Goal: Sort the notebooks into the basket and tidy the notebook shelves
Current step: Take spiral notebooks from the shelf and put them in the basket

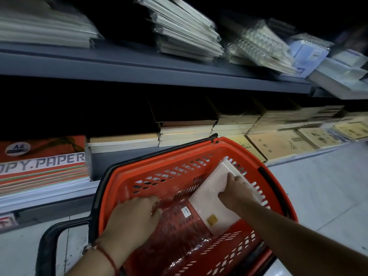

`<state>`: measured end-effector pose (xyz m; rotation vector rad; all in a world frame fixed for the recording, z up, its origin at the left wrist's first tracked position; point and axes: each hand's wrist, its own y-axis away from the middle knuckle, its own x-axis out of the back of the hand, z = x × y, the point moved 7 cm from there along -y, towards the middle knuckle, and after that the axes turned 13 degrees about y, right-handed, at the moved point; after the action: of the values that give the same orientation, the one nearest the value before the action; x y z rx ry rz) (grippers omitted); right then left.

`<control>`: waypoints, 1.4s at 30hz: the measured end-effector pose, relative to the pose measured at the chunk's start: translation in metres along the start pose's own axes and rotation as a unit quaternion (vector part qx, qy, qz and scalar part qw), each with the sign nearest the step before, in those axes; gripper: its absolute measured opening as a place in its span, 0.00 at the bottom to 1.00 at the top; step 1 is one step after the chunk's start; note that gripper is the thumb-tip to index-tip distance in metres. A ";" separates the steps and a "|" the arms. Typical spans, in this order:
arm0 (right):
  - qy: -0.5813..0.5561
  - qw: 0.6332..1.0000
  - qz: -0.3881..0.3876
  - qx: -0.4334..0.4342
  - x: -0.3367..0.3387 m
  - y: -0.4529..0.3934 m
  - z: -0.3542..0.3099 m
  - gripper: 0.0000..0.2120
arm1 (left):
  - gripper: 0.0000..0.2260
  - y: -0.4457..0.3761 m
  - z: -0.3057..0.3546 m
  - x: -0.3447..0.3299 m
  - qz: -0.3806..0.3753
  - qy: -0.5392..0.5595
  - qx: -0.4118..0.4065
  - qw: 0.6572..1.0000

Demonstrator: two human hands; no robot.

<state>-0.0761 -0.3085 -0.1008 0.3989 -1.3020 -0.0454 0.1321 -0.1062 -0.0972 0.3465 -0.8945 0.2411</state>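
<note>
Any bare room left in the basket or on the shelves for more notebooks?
Free: basket back-left floor, ahead of left hand; dark lower-shelf gap above the copy paper. Crowded: basket's right wall, where right hand holds the pink notebook; top shelf's right stacks.

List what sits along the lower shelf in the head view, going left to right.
Copy paper reams → low tan-covered stack → taller dark-topped notebook stack → cream notebook stacks → kraft notebooks with printed covers.
</note>
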 end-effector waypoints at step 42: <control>-0.095 0.930 0.081 0.346 0.149 0.093 -0.064 0.05 | 0.14 0.004 0.008 0.027 0.076 0.236 0.000 0.969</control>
<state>0.0073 -0.2434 0.0536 0.9021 -1.5183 0.5414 0.1413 -0.1043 -0.0708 0.2065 -0.4491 0.4450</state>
